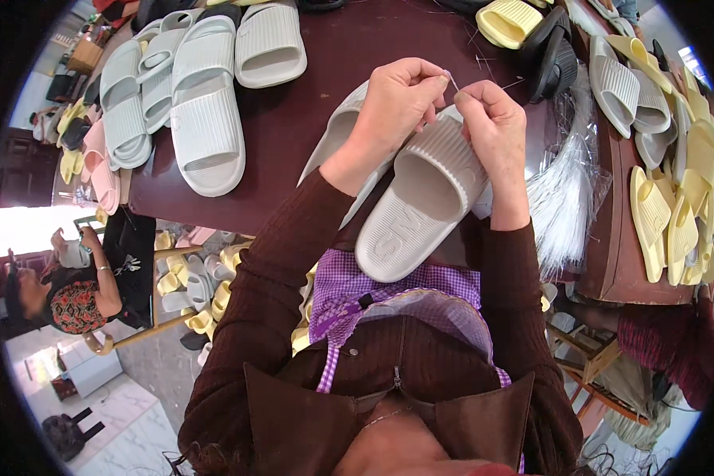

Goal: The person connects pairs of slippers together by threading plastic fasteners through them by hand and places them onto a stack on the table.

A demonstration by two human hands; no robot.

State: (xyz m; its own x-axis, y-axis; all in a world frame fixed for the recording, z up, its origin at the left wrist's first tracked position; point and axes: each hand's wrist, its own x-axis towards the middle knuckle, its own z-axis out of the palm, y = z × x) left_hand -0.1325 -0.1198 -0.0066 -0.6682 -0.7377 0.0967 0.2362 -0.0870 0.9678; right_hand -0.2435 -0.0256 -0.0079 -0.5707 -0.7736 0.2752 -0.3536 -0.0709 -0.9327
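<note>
My left hand [401, 107] and my right hand [496, 131] are raised close together above the table's near part. Both are closed in a pinch, and a thin pale strand [451, 80] runs between the fingertips; its exact kind is too small to tell. Just below them a light grey slide slipper [408, 230] points away from me, its ribbed strap partly behind my right hand. Its heel hangs over the near table edge. A second grey slipper [337, 139] lies to its left, mostly covered by my left hand and forearm.
More grey slippers [208, 119] stand at the left on the dark red table [357, 40]. A bundle of clear plastic strands [567, 198] lies to the right, near a black slipper [553, 63]. Yellow slippers [650, 222] cover the right table. Another person [79, 293] sits at the left.
</note>
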